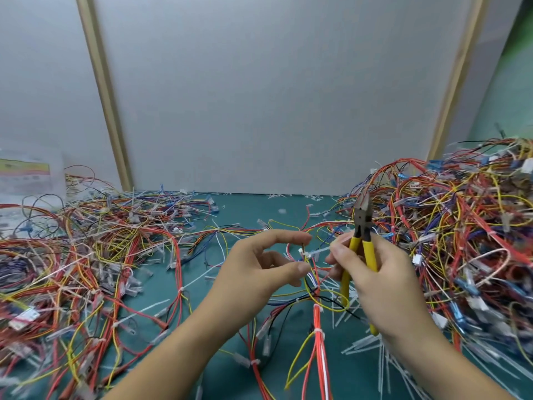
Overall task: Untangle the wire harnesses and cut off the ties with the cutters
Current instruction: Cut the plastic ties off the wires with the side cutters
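Currently logging left hand [259, 272] near centre, above green mat [245, 210], thumb and forefinger curled and pinching thin wires of small wire harness [313, 284] lifted between both hands. Noting white tie [317, 252] wrapped round that harness, tail stretched rightward to right hand [386, 287] and caught at its fingertips. Finding cutters [368, 251] gripped in same right hand, yellow handles held against palm by curled fingers, dark head upright and aimed at far side, above tie and not touching it; jaws drawn close together, cannot tell whether fully meeting. Seeing red, yellow and black strands of held harness trailing down toward near edge, alongside red bundle [318, 353] bound by further white ties. Recording large tangled heap [461, 241] of harnesses at right, reaching from near edge to far wall, just beside right hand. Recording flatter spread heap [86, 255] at left, well apart from left hand. Marking clipped tie scraps [360, 346] strewn over mat, thickest near right forearm, more along far edge. Behind mat, pale grey panel [274, 96] framed by two slanted wooden strips [103, 90]. At far left, blurred printed sheet [26, 177], text unreadable.
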